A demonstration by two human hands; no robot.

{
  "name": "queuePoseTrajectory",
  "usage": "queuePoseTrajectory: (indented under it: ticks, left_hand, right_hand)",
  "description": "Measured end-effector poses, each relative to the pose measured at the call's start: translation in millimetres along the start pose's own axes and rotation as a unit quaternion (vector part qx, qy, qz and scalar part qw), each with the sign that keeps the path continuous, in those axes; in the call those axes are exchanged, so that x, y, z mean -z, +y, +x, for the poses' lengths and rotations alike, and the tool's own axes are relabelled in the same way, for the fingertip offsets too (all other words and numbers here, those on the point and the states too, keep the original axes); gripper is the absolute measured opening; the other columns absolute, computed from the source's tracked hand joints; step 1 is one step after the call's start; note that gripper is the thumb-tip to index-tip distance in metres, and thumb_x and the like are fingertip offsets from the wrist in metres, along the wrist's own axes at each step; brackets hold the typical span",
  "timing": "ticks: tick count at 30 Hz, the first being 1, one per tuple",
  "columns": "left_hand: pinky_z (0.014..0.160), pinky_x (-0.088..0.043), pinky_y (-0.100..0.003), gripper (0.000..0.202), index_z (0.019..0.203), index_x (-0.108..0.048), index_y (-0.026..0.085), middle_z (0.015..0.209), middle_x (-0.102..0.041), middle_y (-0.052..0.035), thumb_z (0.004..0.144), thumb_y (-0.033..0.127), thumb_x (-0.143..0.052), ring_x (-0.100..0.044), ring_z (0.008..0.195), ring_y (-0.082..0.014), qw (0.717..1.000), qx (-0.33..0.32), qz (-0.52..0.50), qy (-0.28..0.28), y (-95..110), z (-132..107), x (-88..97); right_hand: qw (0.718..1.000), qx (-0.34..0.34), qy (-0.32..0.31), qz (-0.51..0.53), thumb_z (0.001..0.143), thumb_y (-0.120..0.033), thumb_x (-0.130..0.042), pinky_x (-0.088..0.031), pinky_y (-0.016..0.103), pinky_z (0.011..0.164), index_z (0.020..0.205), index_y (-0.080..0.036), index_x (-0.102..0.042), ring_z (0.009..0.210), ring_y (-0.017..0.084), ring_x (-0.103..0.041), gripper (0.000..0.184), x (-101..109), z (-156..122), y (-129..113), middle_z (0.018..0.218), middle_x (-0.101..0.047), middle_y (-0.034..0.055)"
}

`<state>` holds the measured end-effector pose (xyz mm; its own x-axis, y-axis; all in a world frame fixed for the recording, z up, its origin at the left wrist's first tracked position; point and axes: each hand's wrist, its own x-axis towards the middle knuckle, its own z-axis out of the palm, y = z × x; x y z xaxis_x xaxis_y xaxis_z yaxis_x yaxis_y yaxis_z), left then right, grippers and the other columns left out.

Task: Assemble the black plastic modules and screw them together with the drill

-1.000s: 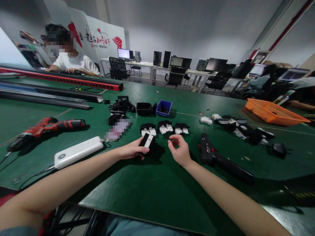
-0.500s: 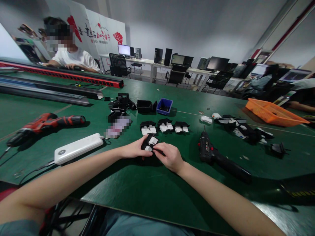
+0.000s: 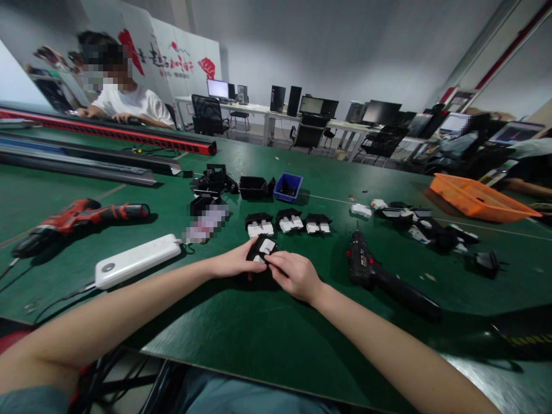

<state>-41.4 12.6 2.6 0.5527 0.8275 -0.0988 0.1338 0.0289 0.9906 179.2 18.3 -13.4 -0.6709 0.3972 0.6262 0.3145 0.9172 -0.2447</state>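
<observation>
My left hand (image 3: 235,261) is closed around a black part with white inserts (image 3: 266,247), held a little above the green table. My right hand (image 3: 297,276) pinches at the right side of that part; whether a small piece sits between its fingertips is hidden. Just beyond, three similar black-and-white parts stand in a row: a left one (image 3: 259,225), a middle one (image 3: 290,221) and a right one (image 3: 318,223). To the right of my right hand lies a black electric screwdriver (image 3: 366,261) with its bit pointing away from me.
A red-and-black drill (image 3: 81,221) and a white power strip (image 3: 138,260) lie on the left. Behind are a blue bin (image 3: 288,187) and black bin (image 3: 253,187). Loose parts (image 3: 425,227) and an orange basket (image 3: 483,198) are at right. A person (image 3: 129,103) sits across the table.
My right fingertips have shifted slightly left and up across the held part, covering more of its lower white insert. The left hand keeps its hold; the other table items have not moved.
</observation>
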Motion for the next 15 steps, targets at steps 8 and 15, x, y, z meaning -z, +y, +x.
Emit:
queuePoseTrajectory:
  ticks: [8,15]
  left_hand:
    - [0.052,-0.052,-0.024,0.062,0.124,-0.038,0.018,0.094,-0.053,-0.0029,0.076,0.036,-0.073,-0.056,0.074,-0.0139,1.000,0.007,-0.026,0.008,0.4,-1.2,1.1]
    - [0.042,-0.041,-0.018,0.060,0.125,-0.038,0.019,0.084,-0.050,0.0005,0.077,0.037,-0.068,-0.050,0.058,-0.0085,0.996,0.012,-0.065,0.061,-5.2,-1.8,-0.5]
  right_hand:
    - [0.998,-0.014,-0.049,-0.034,0.092,-0.018,-0.049,-0.051,0.031,0.070,0.133,-0.019,-0.050,0.073,0.017,-0.065,0.041,-1.1,-5.0,1.4,0.085,-0.070,0.0040]
    - [0.992,-0.044,-0.116,0.024,0.091,-0.019,-0.048,-0.044,0.024,0.055,0.146,-0.023,-0.035,0.055,0.013,-0.057,0.057,3.1,-6.2,0.2,0.076,-0.068,-0.0027]
